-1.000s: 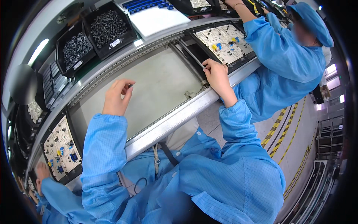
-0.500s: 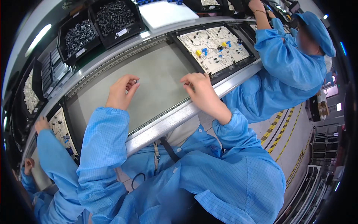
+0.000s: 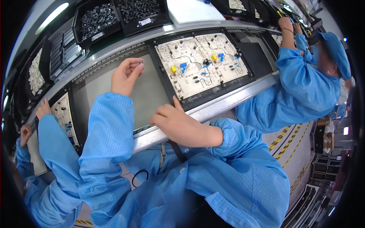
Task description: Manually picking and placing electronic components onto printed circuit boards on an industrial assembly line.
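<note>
My left hand [image 3: 127, 77] is above the grey line surface [image 3: 114, 102], thumb and fingertips pinched on a small dark and silver part [image 3: 142, 62] whose kind I cannot make out. To the right lies a black frame [image 3: 167, 84] holding pale circuit boards [image 3: 201, 62] with yellow, blue and black components on them. At its near left corner is my right hand [image 3: 178, 122], fingers apart, one finger stretched up to the frame's edge. Nothing shows in that hand, though its palm is hidden.
Black bins of small dark parts [image 3: 99, 21] stand behind the line, with a bin of white pieces [image 3: 36, 72] at far left. A metal rail [image 3: 216, 104] borders the near side. Co-workers in blue sit at right [image 3: 304, 83] and left [image 3: 57, 167]; another framed board [image 3: 62, 114] lies left.
The framed boards have slid left along the line. My right hand has moved left and nearer to me, a finger now at the frame's corner. My left hand keeps its pinch.
</note>
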The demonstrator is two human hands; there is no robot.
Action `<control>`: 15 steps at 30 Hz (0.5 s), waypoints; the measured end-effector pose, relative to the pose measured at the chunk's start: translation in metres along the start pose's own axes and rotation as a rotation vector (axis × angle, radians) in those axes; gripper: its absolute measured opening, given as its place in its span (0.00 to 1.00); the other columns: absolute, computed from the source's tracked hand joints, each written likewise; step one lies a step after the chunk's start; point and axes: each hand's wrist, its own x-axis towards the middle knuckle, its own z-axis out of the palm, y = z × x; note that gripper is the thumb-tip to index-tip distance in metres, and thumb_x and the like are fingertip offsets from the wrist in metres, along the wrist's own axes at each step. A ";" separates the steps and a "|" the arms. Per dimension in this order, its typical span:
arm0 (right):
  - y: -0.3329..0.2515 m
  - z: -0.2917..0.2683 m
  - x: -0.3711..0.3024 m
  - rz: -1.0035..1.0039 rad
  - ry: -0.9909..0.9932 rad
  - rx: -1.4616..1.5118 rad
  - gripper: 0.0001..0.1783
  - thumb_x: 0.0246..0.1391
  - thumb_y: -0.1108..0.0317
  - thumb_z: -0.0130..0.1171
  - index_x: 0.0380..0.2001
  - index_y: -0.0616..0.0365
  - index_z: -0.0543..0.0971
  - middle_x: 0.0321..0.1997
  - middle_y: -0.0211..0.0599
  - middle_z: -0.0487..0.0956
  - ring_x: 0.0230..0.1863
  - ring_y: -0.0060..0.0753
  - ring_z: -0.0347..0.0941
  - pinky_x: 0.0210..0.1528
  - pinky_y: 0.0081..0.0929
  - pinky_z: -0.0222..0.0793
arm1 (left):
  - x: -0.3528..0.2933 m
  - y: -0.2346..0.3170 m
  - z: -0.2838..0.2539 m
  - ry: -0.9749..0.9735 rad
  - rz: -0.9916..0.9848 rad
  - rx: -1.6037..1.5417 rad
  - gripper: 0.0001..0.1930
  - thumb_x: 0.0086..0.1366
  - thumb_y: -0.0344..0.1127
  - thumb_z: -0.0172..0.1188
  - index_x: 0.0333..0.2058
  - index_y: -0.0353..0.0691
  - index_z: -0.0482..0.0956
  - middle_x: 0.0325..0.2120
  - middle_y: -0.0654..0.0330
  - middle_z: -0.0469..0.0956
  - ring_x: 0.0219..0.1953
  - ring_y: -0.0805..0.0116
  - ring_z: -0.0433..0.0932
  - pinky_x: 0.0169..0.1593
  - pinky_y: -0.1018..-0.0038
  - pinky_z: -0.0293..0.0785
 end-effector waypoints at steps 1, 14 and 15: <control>-0.003 -0.006 0.006 -0.008 -0.006 0.004 0.13 0.48 0.77 0.51 0.40 0.56 0.71 0.39 0.38 0.68 0.44 0.41 0.68 0.57 0.63 0.53 | 0.001 -0.004 -0.004 0.010 -0.003 0.001 0.10 0.62 0.28 0.56 0.43 0.34 0.74 0.32 0.61 0.77 0.35 0.75 0.76 0.41 0.79 0.73; 0.114 -0.112 0.126 0.018 0.021 -0.053 0.07 0.45 0.77 0.59 0.30 0.64 0.79 0.26 0.40 0.78 0.28 0.33 0.75 0.32 0.26 0.71 | -0.008 -0.002 -0.015 0.047 -0.103 -0.036 0.11 0.62 0.27 0.55 0.44 0.34 0.73 0.34 0.60 0.76 0.36 0.75 0.75 0.43 0.78 0.72; 0.126 -0.110 0.125 0.013 0.016 -0.045 0.07 0.45 0.77 0.59 0.30 0.64 0.79 0.26 0.40 0.78 0.28 0.33 0.75 0.32 0.26 0.71 | -0.008 -0.003 -0.014 0.037 -0.115 -0.019 0.11 0.62 0.27 0.55 0.44 0.34 0.73 0.35 0.61 0.76 0.36 0.75 0.75 0.43 0.78 0.72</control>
